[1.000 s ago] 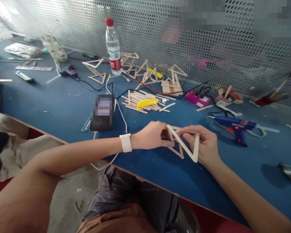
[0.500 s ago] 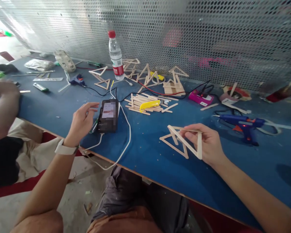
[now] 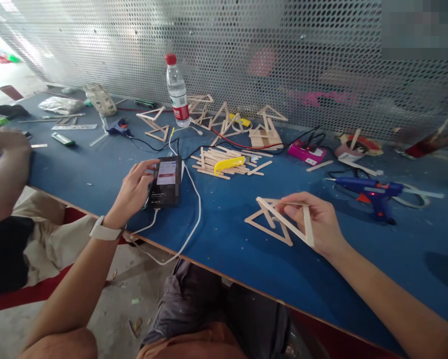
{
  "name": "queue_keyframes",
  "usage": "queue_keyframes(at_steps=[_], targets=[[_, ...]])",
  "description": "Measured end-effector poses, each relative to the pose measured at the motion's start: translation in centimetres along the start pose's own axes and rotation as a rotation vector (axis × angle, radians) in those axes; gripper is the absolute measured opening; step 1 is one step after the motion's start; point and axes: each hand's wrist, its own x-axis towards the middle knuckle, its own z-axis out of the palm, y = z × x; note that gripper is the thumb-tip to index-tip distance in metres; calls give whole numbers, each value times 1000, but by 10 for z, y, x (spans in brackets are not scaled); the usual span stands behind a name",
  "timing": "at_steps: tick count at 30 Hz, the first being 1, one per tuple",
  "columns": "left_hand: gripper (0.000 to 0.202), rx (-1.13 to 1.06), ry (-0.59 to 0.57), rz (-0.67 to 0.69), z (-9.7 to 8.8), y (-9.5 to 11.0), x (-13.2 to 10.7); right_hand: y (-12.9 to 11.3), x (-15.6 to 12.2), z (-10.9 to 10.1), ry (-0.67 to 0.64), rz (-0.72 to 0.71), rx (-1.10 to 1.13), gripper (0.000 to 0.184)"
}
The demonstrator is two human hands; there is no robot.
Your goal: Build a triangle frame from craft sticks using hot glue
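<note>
My right hand is closed on a frame of wooden sticks glued into triangles, which rests on the blue table with one triangle lifted. My left hand, a white watch on its wrist, reaches over to a black phone lying on the table. Its fingers are curled with a fingertip on the lit screen, and it holds nothing. A white cable runs from the phone over the table's front edge.
A pile of loose wooden sticks with a yellow cutter lies behind the phone. A blue glue gun lies to the right, a water bottle and more stick frames stand at the back. Another person's arm rests at the left.
My left hand let go of the stick frame, swung left and came down on the phone. My right hand kept its hold on the frame, which settled onto the table.
</note>
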Motion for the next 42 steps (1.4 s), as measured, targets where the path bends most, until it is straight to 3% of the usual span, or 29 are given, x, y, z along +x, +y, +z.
queue_keyframes(at_steps=[9, 28, 31, 33, 36, 39, 42], targets=[[56, -1, -23, 1, 1, 6, -21, 1, 0, -1, -23, -11, 7, 31], [75, -41, -39, 1, -2, -1, -15, 0, -1, -2, -30, 19, 40, 35], [69, -43, 26, 27, -8, 12, -19, 0, -1, -2, -28, 34, 46, 38], [63, -54, 43, 92, -6, 34, -26, 0, -1, -1, -19, 43, 47, 40], [62, -168, -169, 257, 19, 82, -42, 1, -1, -1, 10, 49, 46, 45], [69, -302, -488, 369, 70, 130, -60, 1, 0, -3, 71, 49, 40, 49], [65, -368, -670, 366, 127, 162, -65, 2, 2, -10, 154, 37, 24, 49]])
